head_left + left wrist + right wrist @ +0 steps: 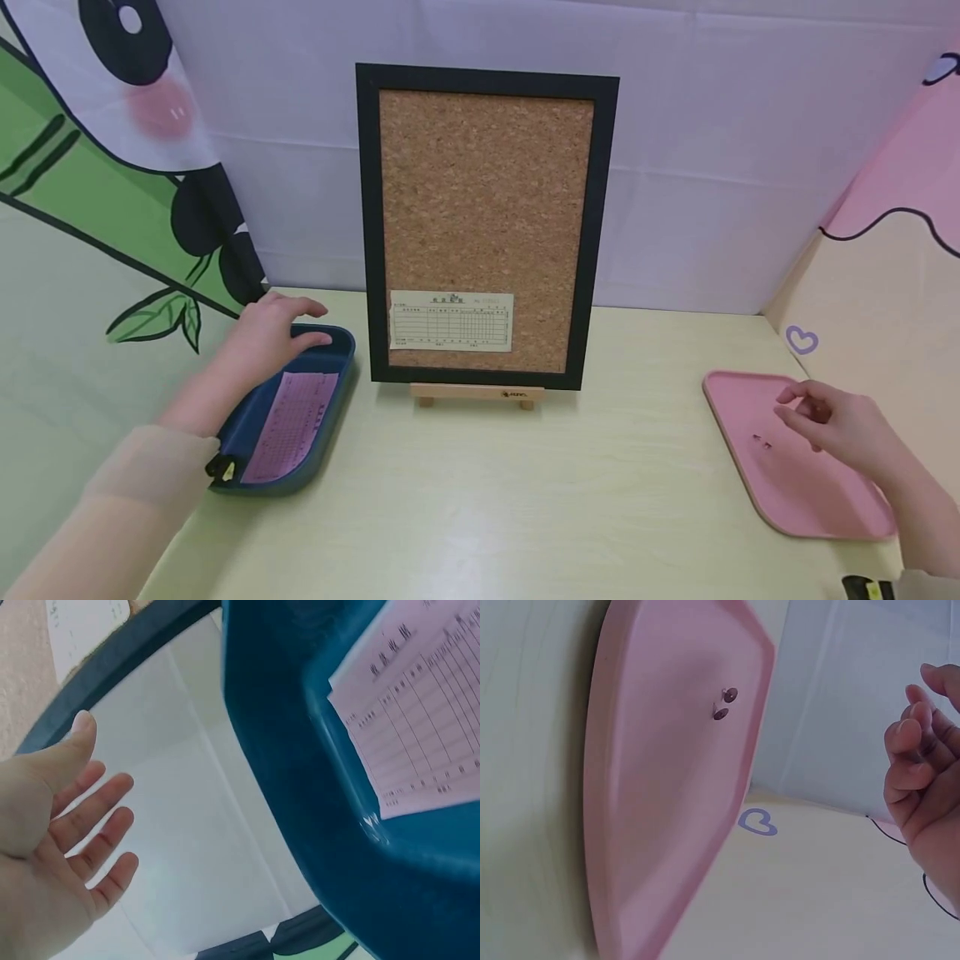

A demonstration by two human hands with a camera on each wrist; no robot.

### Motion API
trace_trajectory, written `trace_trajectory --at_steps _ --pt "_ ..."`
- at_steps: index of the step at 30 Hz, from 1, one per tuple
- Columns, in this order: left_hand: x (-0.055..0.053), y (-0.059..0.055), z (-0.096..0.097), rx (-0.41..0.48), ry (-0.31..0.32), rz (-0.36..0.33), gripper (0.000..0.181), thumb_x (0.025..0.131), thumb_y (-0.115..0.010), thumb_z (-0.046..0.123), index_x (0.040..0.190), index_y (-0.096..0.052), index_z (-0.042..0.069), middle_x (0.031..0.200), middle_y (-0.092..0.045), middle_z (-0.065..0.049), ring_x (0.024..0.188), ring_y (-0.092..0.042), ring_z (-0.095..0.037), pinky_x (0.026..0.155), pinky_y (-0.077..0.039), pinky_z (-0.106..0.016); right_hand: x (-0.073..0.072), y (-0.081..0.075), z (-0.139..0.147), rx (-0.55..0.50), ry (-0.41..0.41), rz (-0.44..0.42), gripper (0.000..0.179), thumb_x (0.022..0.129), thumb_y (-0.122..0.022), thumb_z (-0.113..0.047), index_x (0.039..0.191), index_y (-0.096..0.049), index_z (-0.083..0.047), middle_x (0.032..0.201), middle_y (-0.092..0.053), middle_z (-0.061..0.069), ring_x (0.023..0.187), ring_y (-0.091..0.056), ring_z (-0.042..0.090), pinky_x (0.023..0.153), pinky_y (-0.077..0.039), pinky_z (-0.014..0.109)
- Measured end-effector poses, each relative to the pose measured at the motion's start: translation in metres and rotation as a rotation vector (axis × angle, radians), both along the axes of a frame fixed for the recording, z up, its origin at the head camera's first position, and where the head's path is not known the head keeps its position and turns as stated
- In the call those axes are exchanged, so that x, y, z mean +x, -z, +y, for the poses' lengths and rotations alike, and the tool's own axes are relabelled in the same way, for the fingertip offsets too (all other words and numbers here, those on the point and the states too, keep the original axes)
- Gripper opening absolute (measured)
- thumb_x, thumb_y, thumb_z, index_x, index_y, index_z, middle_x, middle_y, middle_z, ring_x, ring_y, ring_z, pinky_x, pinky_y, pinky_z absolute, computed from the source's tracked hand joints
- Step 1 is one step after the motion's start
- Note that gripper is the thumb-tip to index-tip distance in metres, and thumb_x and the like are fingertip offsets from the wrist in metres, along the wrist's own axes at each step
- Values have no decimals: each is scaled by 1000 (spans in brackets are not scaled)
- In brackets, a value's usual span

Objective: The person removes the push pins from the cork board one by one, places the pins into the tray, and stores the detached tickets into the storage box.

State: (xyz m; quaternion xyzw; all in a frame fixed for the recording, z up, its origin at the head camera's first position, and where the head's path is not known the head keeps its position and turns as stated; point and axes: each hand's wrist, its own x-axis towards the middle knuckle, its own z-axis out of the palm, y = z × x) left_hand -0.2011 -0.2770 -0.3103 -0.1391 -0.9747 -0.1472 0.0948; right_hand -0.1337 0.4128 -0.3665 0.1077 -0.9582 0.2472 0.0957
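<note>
My left hand [264,337] hovers over the far end of a dark blue tray [347,342], thumb and fingers apart and nothing between them. Pink printed form slips [292,425] lie in that tray. Over the pink tray [723,392] is my right hand [843,425], its fingers loosely bent and holding nothing visible. Two small dark-headed thumbtacks [721,714] lie on the pink tray, to the left of the right hand in the head view. A pale printed form [452,321] sits at the lower left of a black-framed cork board [487,192].
The board leans upright on a small wooden easel [477,392] at the back of the pale table [517,492]. Behind it hangs a lilac cloth [675,125], with printed cartoon shapes on both sides. The two trays flank the board.
</note>
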Motion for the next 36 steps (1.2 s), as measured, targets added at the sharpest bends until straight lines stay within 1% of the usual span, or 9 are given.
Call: trace_trajectory --at_steps 5,9,14,18,23,29,33,36 --pt "6 0 7 25 -36 39 42 82 -74 24 117 -62 1 113 -63 -20 108 -47 -40 88 -37 -58 3 -7 -10 -22 15 24 16 88 -67 -16 101 -58 -12 60 -52 -7 47 -47 8 46 -33 22" --pt "13 -2 11 62 -58 79 44 83 -73 24 119 -61 1 116 -62 -22 110 -45 -41 93 -32 -61 6 -11 -20 -62 46 34 16 90 -65 -20 103 -58 -12 62 -54 -7 49 -49 9 46 -37 21" --pt "20 -6 20 125 -82 147 43 83 -73 21 119 -60 1 119 -61 -23 113 -43 -43 97 -27 -63 10 -17 -32 -109 70 91 16 90 -65 -19 102 -60 -10 63 -57 -7 49 -51 9 46 -39 20" --pt "28 -8 30 172 -108 185 43 83 -73 19 120 -60 1 119 -61 -22 114 -44 -40 97 -30 -60 12 -22 -42 -158 87 150 15 87 -68 -15 100 -61 -10 64 -58 -10 50 -52 5 47 -41 17" --pt "36 -7 41 227 -111 210 43 82 -74 18 119 -60 2 114 -63 -19 111 -45 -35 94 -34 -55 12 -25 -55 -223 110 220 15 83 -71 -9 96 -64 -10 65 -59 -18 49 -51 0 47 -40 14" --pt "40 -3 51 257 -115 259 42 81 -75 18 118 -61 3 112 -64 -18 112 -45 -34 94 -33 -56 12 -28 -72 -323 105 308 17 79 -71 2 94 -65 -4 65 -59 -23 47 -50 -3 46 -39 11" --pt "40 1 57 266 -107 301 43 81 -75 19 118 -61 3 112 -65 -18 111 -46 -35 94 -33 -55 12 -30 -84 -346 115 358 19 77 -71 6 93 -66 -2 65 -58 -24 49 -51 -6 46 -38 10" --pt "41 2 61 287 -108 330 44 80 -77 19 117 -62 3 111 -65 -18 111 -46 -34 93 -34 -54 14 -33 -93 -350 129 382 18 77 -71 6 93 -67 -2 65 -58 -24 52 -51 -7 48 -39 9"
